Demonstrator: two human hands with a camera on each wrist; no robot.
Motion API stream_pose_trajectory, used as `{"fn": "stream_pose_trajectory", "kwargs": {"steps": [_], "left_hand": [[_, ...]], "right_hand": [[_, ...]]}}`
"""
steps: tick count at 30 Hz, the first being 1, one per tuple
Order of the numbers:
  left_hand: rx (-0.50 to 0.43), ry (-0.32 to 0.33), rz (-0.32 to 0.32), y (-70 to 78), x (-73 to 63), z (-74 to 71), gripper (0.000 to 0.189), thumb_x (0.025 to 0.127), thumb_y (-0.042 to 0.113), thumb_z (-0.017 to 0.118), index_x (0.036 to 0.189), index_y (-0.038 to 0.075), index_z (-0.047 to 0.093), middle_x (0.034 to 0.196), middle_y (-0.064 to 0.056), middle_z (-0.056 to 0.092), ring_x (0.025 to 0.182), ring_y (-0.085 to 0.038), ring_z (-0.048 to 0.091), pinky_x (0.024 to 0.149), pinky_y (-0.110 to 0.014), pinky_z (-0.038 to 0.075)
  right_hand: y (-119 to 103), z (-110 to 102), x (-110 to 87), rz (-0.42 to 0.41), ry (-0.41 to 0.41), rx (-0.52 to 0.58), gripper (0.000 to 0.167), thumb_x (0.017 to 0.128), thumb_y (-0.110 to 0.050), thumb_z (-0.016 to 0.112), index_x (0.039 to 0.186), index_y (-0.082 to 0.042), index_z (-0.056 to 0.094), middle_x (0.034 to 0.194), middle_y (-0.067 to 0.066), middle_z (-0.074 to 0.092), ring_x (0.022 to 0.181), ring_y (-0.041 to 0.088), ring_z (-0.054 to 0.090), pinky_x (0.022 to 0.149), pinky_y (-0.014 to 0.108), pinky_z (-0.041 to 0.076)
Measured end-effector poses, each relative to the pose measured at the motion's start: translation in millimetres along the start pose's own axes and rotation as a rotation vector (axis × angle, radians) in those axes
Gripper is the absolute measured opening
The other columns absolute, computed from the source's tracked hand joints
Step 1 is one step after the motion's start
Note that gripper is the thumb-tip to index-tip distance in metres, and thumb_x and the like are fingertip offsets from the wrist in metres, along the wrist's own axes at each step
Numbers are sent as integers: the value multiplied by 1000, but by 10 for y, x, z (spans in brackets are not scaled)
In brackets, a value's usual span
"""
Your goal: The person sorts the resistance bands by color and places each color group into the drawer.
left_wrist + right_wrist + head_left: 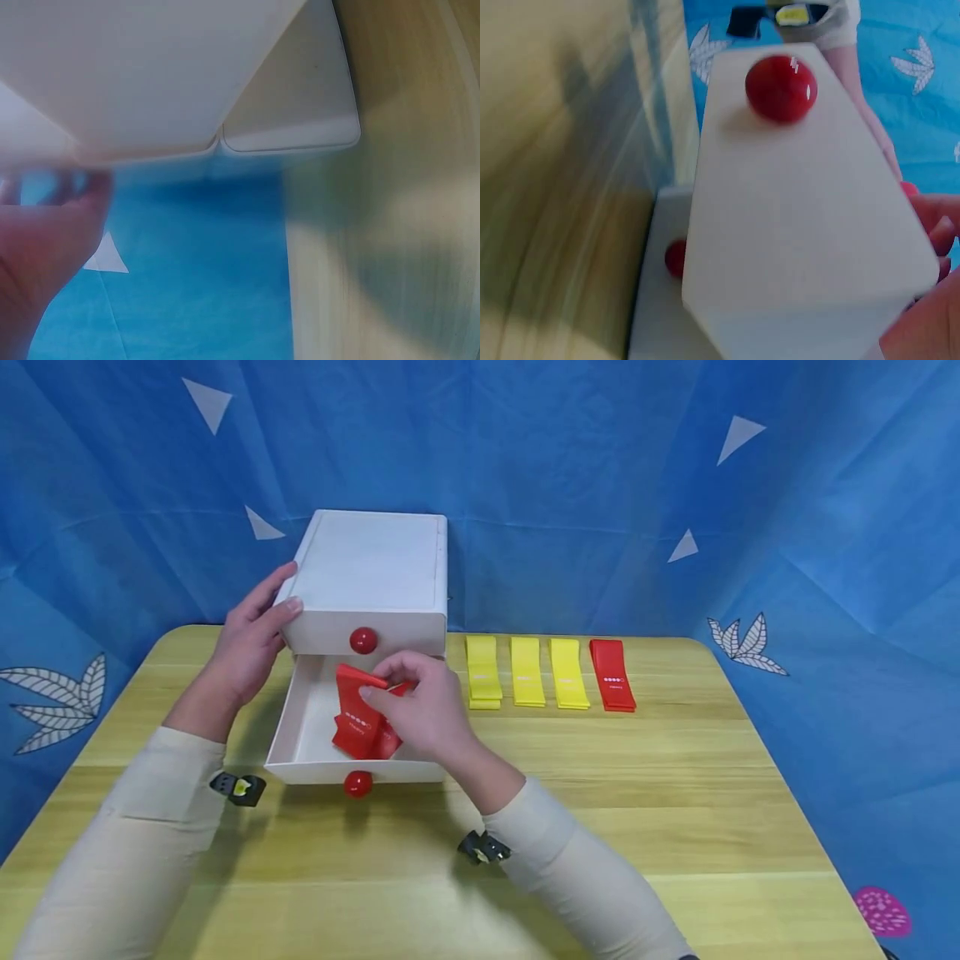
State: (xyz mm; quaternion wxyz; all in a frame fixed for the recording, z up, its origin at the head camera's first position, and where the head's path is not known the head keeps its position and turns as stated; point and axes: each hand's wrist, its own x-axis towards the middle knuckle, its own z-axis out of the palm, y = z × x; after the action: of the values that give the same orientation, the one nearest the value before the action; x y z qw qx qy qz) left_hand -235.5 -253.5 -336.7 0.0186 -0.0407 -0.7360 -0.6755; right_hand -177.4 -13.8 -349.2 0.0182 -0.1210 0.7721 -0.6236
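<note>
A white two-drawer box (367, 560) stands at the back left of the table, its lower drawer (311, 727) pulled out. My left hand (251, 643) rests against the box's left side, fingers and thumb extended along the upper edge; the left wrist view shows this hand (52, 247) beside the white wall. Over the open drawer, my right hand (427, 706) pinches the top end of a folded red resistance band (356, 714) between thumb and fingers. More red band (387, 739) lies behind and beneath it in the drawer. In the right wrist view the drawer front (795, 202) hides most of the hand.
Right of the box lie three folded yellow bands (483, 668) in a row, then a folded red band (613, 675). Red knobs (358, 783) stick out from both drawer fronts. A blue curtain (570, 485) hangs behind the wooden table (637, 827).
</note>
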Motion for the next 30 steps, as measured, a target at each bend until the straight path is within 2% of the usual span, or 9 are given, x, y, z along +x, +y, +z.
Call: {"fn": "stream_pose_trajectory", "kwargs": {"steps": [5, 8, 12, 19, 27, 30], "left_hand": [[-9, 2, -10, -14, -1, -4, 60, 102, 36, 57, 157, 34, 33, 164, -1, 17, 142, -30, 26, 114, -52, 24], [-14, 1, -7, -26, 2, -4, 59, 103, 35, 56, 157, 34, 33, 164, -1, 17, 142, -30, 27, 114, -51, 24], [-15, -3, 0, -29, 6, 2, 59, 103, 35, 56, 157, 34, 33, 164, -1, 18, 142, -30, 27, 114, -52, 24], [-3, -5, 9, -28, 7, 7, 58, 103, 35, 55, 157, 34, 33, 163, -2, 19, 139, -30, 29, 114, -53, 24], [12, -4, 10, -25, 8, -3, 58, 103, 36, 54, 158, 34, 32, 164, -1, 18, 141, -30, 28, 114, -53, 24], [14, -4, 12, -20, 6, -5, 58, 104, 36, 54, 158, 34, 32, 164, -1, 19, 141, -30, 28, 114, -53, 24]], "right_hand": [[80, -104, 64, -51, -39, -137, 16, 84, -10, 81, 94, -15, 69, 87, -6, 66, 80, 17, 63, 60, 28, 57], [119, -171, 85, -59, -56, -239, 18, 83, -12, 82, 94, -16, 69, 86, -6, 65, 82, 15, 62, 61, 26, 56], [159, -251, 93, -57, -66, -311, 20, 82, -16, 84, 95, -18, 70, 85, -8, 65, 81, 15, 61, 60, 27, 54], [307, -355, 115, -74, -58, -358, 22, 82, -18, 84, 101, -18, 73, 85, -8, 67, 79, 14, 60, 62, 30, 52], [422, -433, 114, -119, -20, -356, 29, 79, -20, 86, 106, -16, 75, 94, -8, 64, 84, 23, 61, 59, 31, 52], [447, -462, 100, -127, -10, -353, 35, 77, -22, 88, 109, -16, 74, 97, -7, 64, 85, 21, 61, 61, 30, 53]]}}
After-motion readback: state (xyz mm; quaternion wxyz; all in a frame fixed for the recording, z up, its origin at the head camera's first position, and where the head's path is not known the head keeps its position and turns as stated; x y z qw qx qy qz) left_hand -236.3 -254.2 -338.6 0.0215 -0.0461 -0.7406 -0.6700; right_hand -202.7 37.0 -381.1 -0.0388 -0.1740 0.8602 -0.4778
